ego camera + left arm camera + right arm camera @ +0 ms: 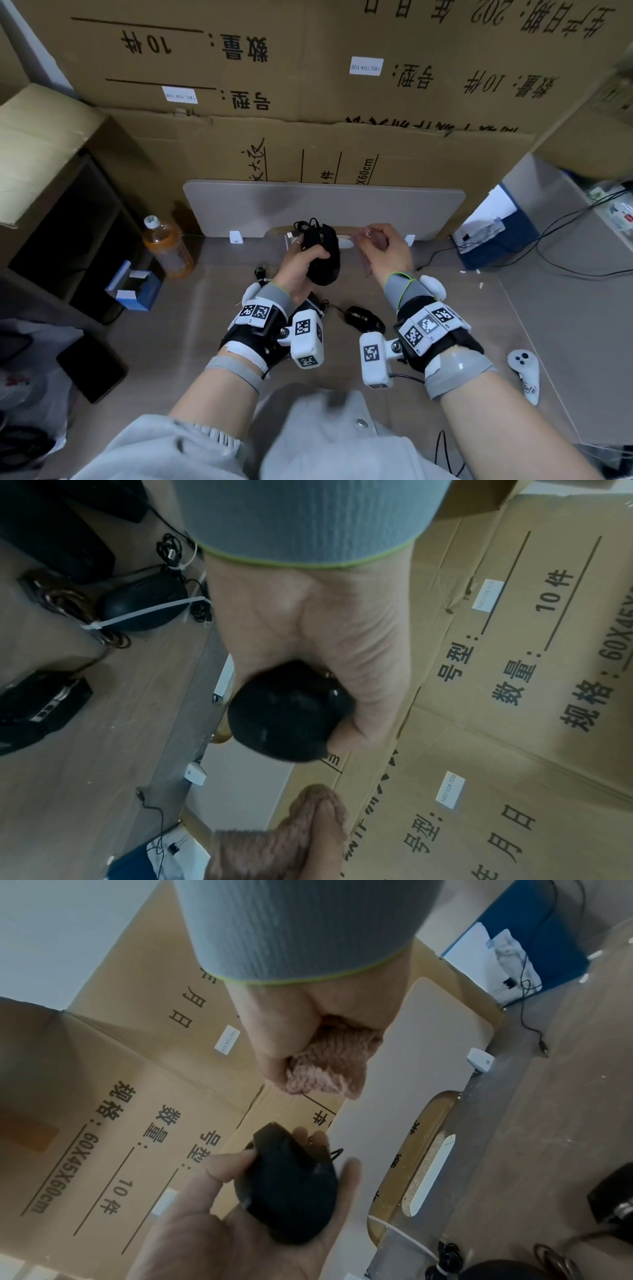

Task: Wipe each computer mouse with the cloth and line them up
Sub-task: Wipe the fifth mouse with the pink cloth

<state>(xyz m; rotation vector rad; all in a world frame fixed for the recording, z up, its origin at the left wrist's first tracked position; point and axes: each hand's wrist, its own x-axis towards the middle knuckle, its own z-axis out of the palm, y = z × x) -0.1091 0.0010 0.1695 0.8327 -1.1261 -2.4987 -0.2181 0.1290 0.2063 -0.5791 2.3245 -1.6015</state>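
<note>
The black mouse (322,253) was held above the bench (205,325), the left hand (301,263) curled round it; beside it, apart, the right hand (387,250) clutched the pink cloth (329,1064) in clenched fingers; another mouse (364,318) lay on the bench

3 mice (held mouse (323,253), angular mouse (364,318), zip-tied mouse (143,607)), 1 cloth (329,1066), 1 bottle (168,246) & 1 controller (524,373).
</note>
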